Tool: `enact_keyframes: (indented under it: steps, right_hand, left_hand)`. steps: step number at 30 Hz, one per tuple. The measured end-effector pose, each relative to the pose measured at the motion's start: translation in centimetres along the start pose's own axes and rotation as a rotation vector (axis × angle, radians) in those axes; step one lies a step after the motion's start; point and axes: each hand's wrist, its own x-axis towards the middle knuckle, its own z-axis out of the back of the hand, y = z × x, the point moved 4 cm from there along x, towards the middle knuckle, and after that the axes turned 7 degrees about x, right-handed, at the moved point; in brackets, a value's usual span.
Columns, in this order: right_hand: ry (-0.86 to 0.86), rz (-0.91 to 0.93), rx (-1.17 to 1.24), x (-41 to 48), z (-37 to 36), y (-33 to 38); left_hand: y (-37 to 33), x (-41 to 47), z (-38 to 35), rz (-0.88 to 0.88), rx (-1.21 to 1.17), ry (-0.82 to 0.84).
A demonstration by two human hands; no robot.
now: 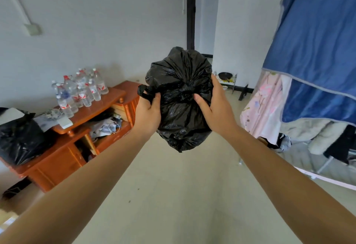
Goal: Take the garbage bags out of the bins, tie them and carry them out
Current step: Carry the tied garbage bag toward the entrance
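A black garbage bag (179, 108) hangs in mid-air in front of the person, held up between both hands above the pale floor (173, 195) and touching no furniture. Its mouth is gathered into a knot (185, 91) on the side facing the camera, and the plastic fans out from it in tight creases. The left hand (148, 110) grips the bag's left edge, its fingers curled and pinching a handle loop (142, 90) that sticks out to the left. The right hand (215, 106) cups the bag's right side: the thumb presses on the plastic just beside the knot, while the fingers wrap round the far side, so whether they are spread or together cannot be told. To the left, against the white wall, stands a reddish wooden desk whose tabletop (100, 106) carries a cluster of clear water bottles (81, 91) with red caps, and a second black bag (21, 139) sits at its near end. To the right hangs a blue curtain (317, 41) over a bed. A dark doorway (191, 12) opens straight ahead, beyond the bag.
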Motion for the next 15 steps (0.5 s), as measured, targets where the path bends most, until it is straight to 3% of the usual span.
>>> enact_keyframes:
  steps: [9,15]
  right_hand:
    - [0.092,0.002,0.027,18.9,-15.3,-14.2]
    - [0.087,-0.023,0.019,33.2,-21.3,-20.8]
  left_hand:
    - [14.0,22.1,-3.2,0.056,-0.005,-0.060]
    - [18.7,39.6,-6.0,0.051,0.026,-0.006]
